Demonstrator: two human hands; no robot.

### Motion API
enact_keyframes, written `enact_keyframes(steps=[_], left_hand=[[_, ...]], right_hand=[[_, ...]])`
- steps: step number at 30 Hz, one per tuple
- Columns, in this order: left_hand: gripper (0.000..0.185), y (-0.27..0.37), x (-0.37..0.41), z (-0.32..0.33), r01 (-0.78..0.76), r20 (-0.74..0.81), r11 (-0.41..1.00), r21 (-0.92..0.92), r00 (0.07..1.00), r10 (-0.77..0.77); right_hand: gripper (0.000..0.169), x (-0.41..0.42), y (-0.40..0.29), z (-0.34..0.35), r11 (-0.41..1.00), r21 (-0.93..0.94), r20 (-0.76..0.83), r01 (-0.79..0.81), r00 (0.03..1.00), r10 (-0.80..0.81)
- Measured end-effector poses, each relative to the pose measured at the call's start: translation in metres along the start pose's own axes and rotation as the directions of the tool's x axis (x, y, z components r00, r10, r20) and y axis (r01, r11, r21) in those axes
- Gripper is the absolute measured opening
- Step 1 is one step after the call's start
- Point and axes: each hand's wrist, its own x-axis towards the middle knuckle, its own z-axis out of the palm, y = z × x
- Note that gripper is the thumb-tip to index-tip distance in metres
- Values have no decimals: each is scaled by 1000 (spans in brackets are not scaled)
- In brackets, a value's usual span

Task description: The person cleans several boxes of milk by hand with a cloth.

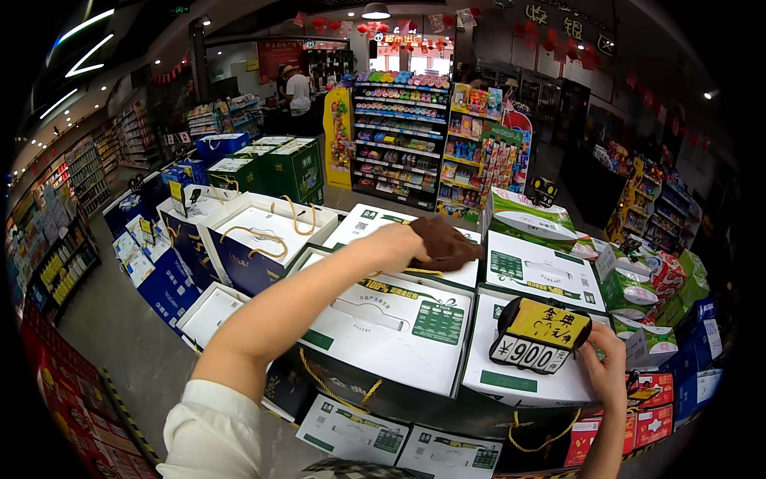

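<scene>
My left hand point(402, 246) is closed on a brown cloth point(446, 244), which lies bunched against the top of a white and green carton point(371, 218) at the back of the stack. At the right, the fingers of my right hand point(605, 359) grip the edge of a black-framed price sign point(535, 335) with a yellow card and number tiles. The sign is over a white carton point(514, 299). Between my hands, nearer to me, a larger white carton point(383, 335) sits in a dark gift bag with yellow rope handles.
Gift bags with rope handles point(269, 230) and dark green boxes point(293, 167) stand at the left. Green and white cartons point(529, 221) are piled at the right. Red cartons point(655, 413) lie low at the right. Shop shelves point(401, 138) and a person in white point(297, 93) are farther back.
</scene>
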Motion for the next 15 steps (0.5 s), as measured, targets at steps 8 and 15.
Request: enact_keyframes(steps=[8, 15], left_hand=[[39, 31, 41, 13, 11, -45, 999, -51, 999, -13], [39, 58, 35, -8, 147, 87, 980, 134, 983, -160]], right_hand=[[13, -6, -1, -2, 998, -60, -57, 32, 998, -36], [11, -11, -4, -5, 995, -62, -55, 80, 995, -84]])
